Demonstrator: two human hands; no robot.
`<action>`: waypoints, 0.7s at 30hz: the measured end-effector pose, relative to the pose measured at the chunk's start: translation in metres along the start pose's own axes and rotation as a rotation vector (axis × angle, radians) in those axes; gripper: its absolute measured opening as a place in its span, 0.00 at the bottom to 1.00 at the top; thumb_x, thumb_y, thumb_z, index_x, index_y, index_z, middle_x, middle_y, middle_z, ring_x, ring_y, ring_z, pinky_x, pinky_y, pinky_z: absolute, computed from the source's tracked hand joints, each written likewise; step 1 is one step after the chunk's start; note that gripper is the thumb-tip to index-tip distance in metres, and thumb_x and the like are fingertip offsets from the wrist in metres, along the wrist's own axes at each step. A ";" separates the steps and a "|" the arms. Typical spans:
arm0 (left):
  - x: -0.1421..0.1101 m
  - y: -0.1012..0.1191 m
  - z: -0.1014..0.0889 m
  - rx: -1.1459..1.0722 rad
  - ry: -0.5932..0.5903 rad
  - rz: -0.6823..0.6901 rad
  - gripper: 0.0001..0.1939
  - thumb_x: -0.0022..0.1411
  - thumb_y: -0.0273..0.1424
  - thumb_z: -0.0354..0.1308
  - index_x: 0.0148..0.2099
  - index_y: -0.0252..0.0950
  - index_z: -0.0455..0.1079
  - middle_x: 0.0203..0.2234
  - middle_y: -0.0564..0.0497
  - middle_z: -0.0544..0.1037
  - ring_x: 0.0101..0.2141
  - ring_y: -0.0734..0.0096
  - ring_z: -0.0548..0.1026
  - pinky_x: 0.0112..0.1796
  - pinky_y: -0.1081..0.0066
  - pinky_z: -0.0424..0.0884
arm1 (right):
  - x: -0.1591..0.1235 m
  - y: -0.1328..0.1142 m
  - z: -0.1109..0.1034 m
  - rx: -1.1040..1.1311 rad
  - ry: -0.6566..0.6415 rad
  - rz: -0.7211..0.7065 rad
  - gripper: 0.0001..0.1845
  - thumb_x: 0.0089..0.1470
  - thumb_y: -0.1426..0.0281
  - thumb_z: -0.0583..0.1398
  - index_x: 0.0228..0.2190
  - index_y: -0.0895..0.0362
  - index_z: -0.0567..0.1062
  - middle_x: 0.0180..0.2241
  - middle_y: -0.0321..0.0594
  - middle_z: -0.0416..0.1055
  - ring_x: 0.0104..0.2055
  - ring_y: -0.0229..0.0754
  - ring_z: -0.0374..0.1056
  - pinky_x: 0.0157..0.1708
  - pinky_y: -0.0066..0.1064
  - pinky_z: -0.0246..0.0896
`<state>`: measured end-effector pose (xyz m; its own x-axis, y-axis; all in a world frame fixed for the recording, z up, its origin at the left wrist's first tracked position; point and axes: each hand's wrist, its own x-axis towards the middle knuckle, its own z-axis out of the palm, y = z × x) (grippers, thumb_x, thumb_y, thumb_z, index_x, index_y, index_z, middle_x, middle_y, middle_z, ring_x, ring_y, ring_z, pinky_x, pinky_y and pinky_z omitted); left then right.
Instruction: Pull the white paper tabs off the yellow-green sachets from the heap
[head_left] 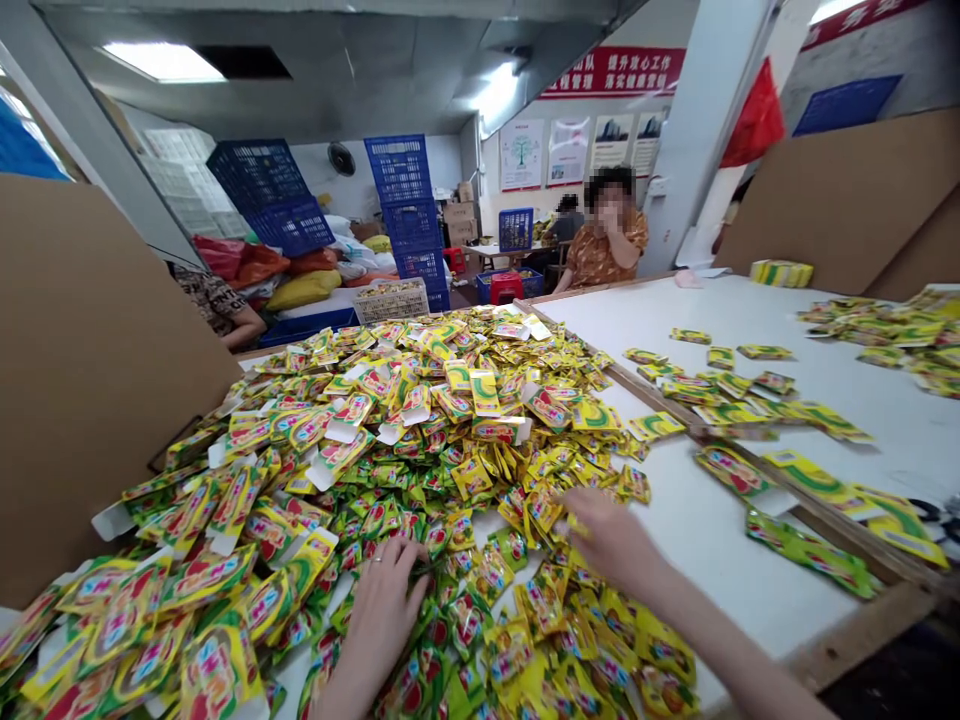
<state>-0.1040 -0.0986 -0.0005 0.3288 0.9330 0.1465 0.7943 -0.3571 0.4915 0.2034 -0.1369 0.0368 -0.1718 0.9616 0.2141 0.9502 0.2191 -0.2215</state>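
- Hundreds of yellow-green foil sachets (390,440) heaped up on our white worktable (750,330), with smaller bunches lying beyond a wooden strip (652,405)!
- Brown cardboard boards (90,350) line the left side, while blue plastic crates (405,190) stack up far behind, away from a seated co-worker (607,235).
- Our left hand (379,625) is down in the heap, fingers curled; we can't tell whether it has a sachet.
- Our right hand (611,540) is half open at the pile's edge, touching sachets, any hold unclear.
- One ring (377,558) glints on our left hand!
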 end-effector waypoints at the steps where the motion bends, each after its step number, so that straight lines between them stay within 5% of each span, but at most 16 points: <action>1: 0.000 0.001 0.001 -0.022 0.000 -0.007 0.08 0.57 0.32 0.48 0.36 0.39 0.67 0.37 0.46 0.72 0.41 0.55 0.69 0.42 0.56 0.64 | 0.005 -0.019 0.017 0.047 -0.067 -0.094 0.18 0.46 0.75 0.55 0.42 0.55 0.70 0.40 0.42 0.70 0.43 0.44 0.64 0.41 0.33 0.60; 4: -0.004 0.001 -0.001 -0.112 0.038 -0.053 0.09 0.60 0.35 0.45 0.38 0.39 0.64 0.36 0.47 0.73 0.40 0.61 0.71 0.41 0.62 0.66 | 0.016 -0.058 0.055 0.164 -0.217 -0.285 0.21 0.38 0.74 0.60 0.39 0.56 0.71 0.40 0.45 0.71 0.45 0.49 0.62 0.43 0.38 0.57; 7: -0.010 -0.005 -0.008 -0.399 0.104 -0.232 0.13 0.60 0.40 0.46 0.43 0.38 0.60 0.24 0.55 0.71 0.27 0.67 0.72 0.29 0.70 0.67 | 0.019 -0.062 0.064 0.273 -0.267 -0.316 0.13 0.41 0.76 0.58 0.34 0.59 0.73 0.33 0.46 0.72 0.42 0.50 0.63 0.44 0.41 0.54; 11: -0.011 -0.006 -0.013 -0.886 0.060 -0.420 0.28 0.50 0.48 0.56 0.47 0.36 0.60 0.14 0.64 0.58 0.16 0.74 0.66 0.22 0.73 0.64 | 0.018 -0.049 0.051 0.523 -0.194 -0.162 0.13 0.52 0.75 0.51 0.39 0.57 0.70 0.33 0.43 0.71 0.39 0.45 0.66 0.41 0.38 0.58; 17: -0.005 0.022 -0.005 -1.038 -0.095 -0.346 0.20 0.47 0.47 0.60 0.33 0.34 0.66 0.19 0.59 0.64 0.18 0.78 0.63 0.20 0.74 0.67 | 0.017 -0.062 0.042 0.993 -0.191 0.001 0.12 0.58 0.65 0.45 0.34 0.58 0.64 0.24 0.33 0.65 0.24 0.37 0.70 0.19 0.25 0.63; 21: -0.001 0.034 0.018 -1.077 0.063 -0.403 0.22 0.45 0.51 0.59 0.31 0.38 0.62 0.16 0.62 0.59 0.18 0.76 0.63 0.20 0.73 0.69 | 0.012 -0.071 0.041 0.996 0.023 0.125 0.10 0.54 0.69 0.50 0.37 0.57 0.66 0.29 0.37 0.69 0.28 0.38 0.69 0.25 0.27 0.66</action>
<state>-0.0679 -0.1123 0.0003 0.1000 0.9821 -0.1598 -0.0230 0.1629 0.9864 0.1235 -0.1338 0.0159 -0.0703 0.9861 0.1508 0.3090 0.1652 -0.9366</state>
